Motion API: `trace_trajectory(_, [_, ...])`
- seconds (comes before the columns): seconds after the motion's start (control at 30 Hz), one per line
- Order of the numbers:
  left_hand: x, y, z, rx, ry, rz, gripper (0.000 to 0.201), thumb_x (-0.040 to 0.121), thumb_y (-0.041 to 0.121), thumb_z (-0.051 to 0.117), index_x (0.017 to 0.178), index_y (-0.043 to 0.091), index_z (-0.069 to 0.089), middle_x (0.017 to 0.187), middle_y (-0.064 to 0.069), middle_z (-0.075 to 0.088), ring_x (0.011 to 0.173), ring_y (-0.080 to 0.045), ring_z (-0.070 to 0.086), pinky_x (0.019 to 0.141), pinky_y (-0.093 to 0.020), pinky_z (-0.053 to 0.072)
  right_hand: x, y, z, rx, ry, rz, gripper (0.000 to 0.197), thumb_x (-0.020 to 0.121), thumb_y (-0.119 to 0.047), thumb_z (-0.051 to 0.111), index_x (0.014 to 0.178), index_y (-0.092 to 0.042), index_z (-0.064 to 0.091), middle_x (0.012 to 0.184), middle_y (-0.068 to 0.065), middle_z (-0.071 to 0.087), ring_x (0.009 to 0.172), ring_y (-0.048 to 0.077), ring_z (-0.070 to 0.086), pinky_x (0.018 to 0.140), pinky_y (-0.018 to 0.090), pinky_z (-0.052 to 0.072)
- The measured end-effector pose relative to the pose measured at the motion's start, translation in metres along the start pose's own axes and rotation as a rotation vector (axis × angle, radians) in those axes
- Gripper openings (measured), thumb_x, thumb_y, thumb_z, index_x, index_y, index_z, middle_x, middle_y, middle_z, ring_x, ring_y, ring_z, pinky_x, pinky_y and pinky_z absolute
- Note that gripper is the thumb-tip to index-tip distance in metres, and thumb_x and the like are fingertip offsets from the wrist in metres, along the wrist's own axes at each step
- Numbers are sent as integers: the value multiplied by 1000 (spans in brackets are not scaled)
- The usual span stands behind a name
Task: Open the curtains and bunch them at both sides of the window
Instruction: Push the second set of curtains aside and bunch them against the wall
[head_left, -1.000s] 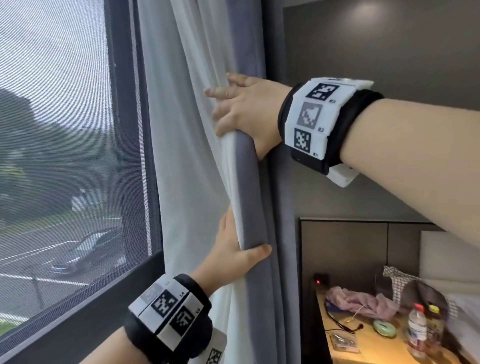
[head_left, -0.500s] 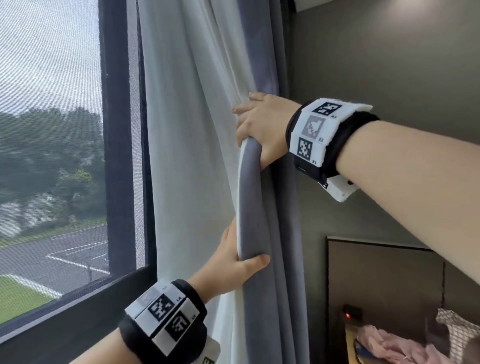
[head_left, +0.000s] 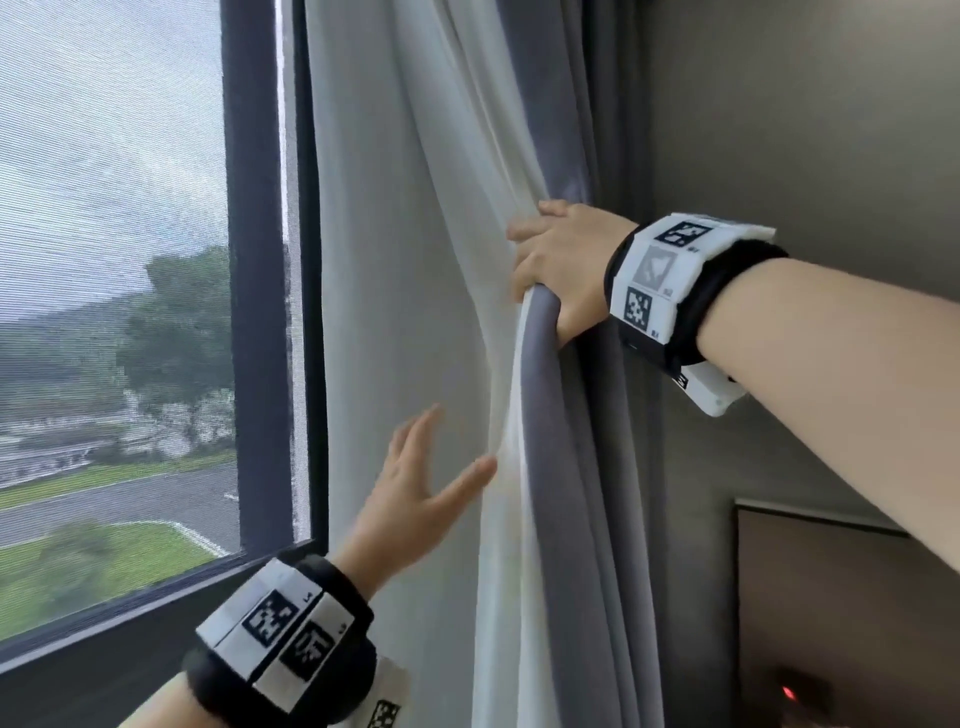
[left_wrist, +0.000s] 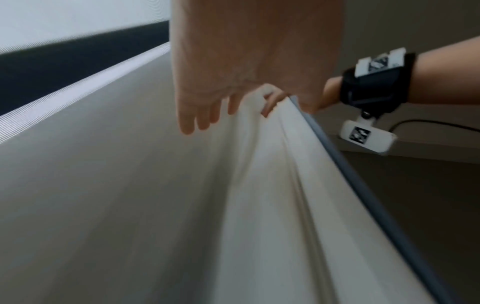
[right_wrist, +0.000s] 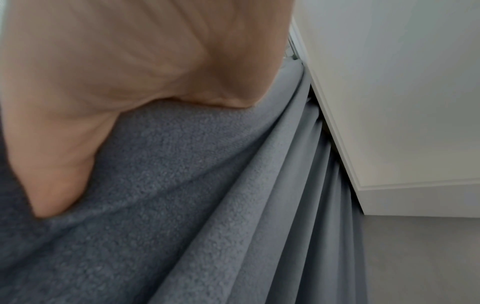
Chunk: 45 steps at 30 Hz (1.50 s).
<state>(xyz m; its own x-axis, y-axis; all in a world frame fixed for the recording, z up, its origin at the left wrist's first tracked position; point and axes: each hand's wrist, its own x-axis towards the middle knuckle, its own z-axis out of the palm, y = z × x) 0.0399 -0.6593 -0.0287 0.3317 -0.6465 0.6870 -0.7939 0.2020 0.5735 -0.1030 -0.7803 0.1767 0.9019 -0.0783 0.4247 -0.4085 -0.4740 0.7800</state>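
A grey curtain (head_left: 556, 467) with a white lining (head_left: 415, 260) hangs bunched at the right side of the window (head_left: 114, 260), against the wall. My right hand (head_left: 556, 270) grips the curtain's leading edge at chest height, fingers curled round the fold. In the right wrist view the palm (right_wrist: 130, 61) presses into the grey curtain (right_wrist: 182, 195). My left hand (head_left: 415, 493) is lower, off the cloth, fingers spread and straight in front of the white lining. The left wrist view shows the left hand's fingers (left_wrist: 197, 115) extended above the lining (left_wrist: 272, 205), holding nothing.
The dark window frame (head_left: 260, 312) and sill (head_left: 130, 613) lie left of the curtain. A grey wall (head_left: 805, 130) stands right of it, with a headboard panel (head_left: 831, 597) and a small red light (head_left: 788, 692) at lower right.
My left hand has let go of the curtain edge and opened, moving left. My right hand keeps its grip and the curtain has shifted further right toward the wall.
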Motion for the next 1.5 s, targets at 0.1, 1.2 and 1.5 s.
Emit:
trace_trajectory(0.1, [21,-29,-27,33,303,-60,79,78,56,51,141,17,26,147,-8,28,137,-20,26,108,-30,20,1,6,11,-10,-6,11,46,56,-54,58,92,-29,71,103,-8,67,121,14,46,112,38,22])
trace_trajectory(1.2, [124,-37,134,-302,-448,262,85,65,26,70,131,45,19,145,11,23,137,-7,23,114,-34,27,31,-4,89,-203,-8,-29,105,68,-23,69,151,-31,4,161,6,-16,148,24,-16,118,42,-5])
trace_trajectory(1.5, [149,-73,129,-229,-477,272,99,66,52,67,145,34,9,151,16,24,141,-7,18,117,-40,23,39,31,130,-217,-174,51,67,71,-51,63,132,-27,48,146,-5,41,149,18,3,118,45,-1])
